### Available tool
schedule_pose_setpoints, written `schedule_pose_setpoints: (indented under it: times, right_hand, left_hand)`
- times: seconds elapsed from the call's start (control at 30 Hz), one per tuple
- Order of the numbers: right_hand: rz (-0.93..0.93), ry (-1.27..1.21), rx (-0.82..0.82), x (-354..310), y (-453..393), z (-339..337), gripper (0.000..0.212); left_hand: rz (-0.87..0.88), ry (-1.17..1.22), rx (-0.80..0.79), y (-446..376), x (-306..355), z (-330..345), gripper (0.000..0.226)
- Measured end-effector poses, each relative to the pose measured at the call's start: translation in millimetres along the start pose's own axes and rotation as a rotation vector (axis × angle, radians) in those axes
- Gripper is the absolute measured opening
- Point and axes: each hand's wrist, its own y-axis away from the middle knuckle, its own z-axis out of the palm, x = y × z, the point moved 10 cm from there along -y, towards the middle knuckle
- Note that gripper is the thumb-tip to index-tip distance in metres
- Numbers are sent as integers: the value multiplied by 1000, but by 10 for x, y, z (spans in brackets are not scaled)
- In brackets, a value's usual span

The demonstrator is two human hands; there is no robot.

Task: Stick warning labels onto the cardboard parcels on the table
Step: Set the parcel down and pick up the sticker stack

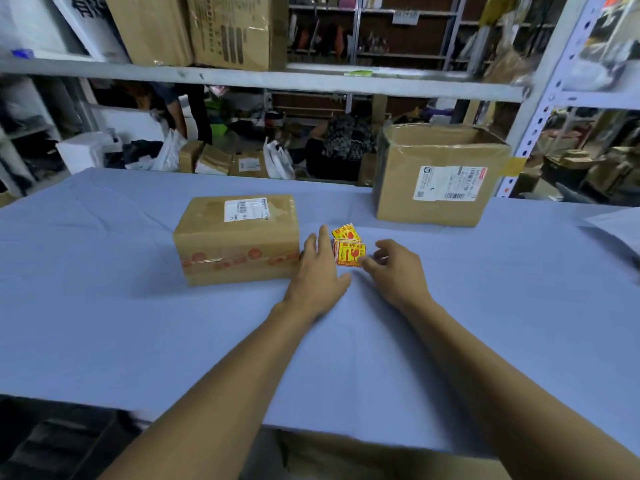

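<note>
A small pile of yellow and red warning labels (349,247) lies on the blue table cloth (138,323) near the middle. My left hand (320,275) rests flat just left of the pile, fingers spread, holding nothing. My right hand (398,268) is just right of the pile, its fingertips touching the edge of the top label. A taped cardboard parcel (239,239) with a white shipping slip on top stands left of my left hand. A bigger cardboard parcel (436,174) with a white address label stands at the back right.
A grey metal shelf beam (242,76) crosses above the table's far edge, with large cartons (207,29) stacked on it. A white sheet (620,226) lies at the table's right edge. Behind the table, people work among parcels and bags on the floor.
</note>
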Motion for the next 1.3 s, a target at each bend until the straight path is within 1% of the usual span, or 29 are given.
schedule_pose_setpoints:
  times: [0.07,0.17,0.3,0.33,0.37,0.4,0.47,0.5,0.6,0.7,0.8,0.9,0.97,1.1,1.2,1.23,1.3]
  right_hand:
    - [-8,-31,-32,17,-116,60,60]
    - [-61,-3,-70,20,-205,138,67]
    - [-166,62,-189,-7,-277,198,80]
    - [-199,58,-224,-38,-288,206,80]
    - [-230,34,-260,-74,-292,215,78]
    - [-254,13,-295,-104,-296,231,77]
    - [-281,27,-340,-117,-335,269,81]
    - [-281,53,-357,-92,-373,296,84]
    - [-273,88,-394,-46,-453,330,87]
    - [-290,86,-379,-51,-460,317,81]
    - [-322,60,-324,-55,-457,269,72]
    - [-400,-3,-277,-114,-435,213,52]
    - [-407,-35,-237,-144,-397,139,45]
    - [-378,-84,-199,-105,-335,67,34]
    - [-301,-109,-155,9,-372,26,37]
    - [-281,-106,-146,29,-385,15,43]
    - [-252,-42,-151,55,-402,45,63]
  left_hand:
    - [-7,29,-18,-164,-55,43,101]
    - [25,33,-66,-355,-92,68,104]
    - [66,61,-164,-466,-121,99,112]
    - [68,52,-191,-475,-122,104,112]
    - [70,44,-210,-492,-125,107,108]
    - [88,36,-221,-512,-111,105,98]
    - [137,34,-236,-537,-46,99,74]
    - [152,42,-240,-547,-32,95,71]
    - [168,74,-245,-546,-21,79,72]
    - [169,107,-197,-547,-42,68,69]
    - [143,66,-91,-544,-76,33,68]
    - [126,-20,-21,-501,-89,27,69]
    - [105,-37,9,-468,-99,19,67]
    - [105,-88,38,-445,-91,6,52]
    - [107,-112,29,-441,-81,12,48]
    - [107,-116,24,-437,-79,18,50]
    - [101,-111,19,-434,-83,19,59]
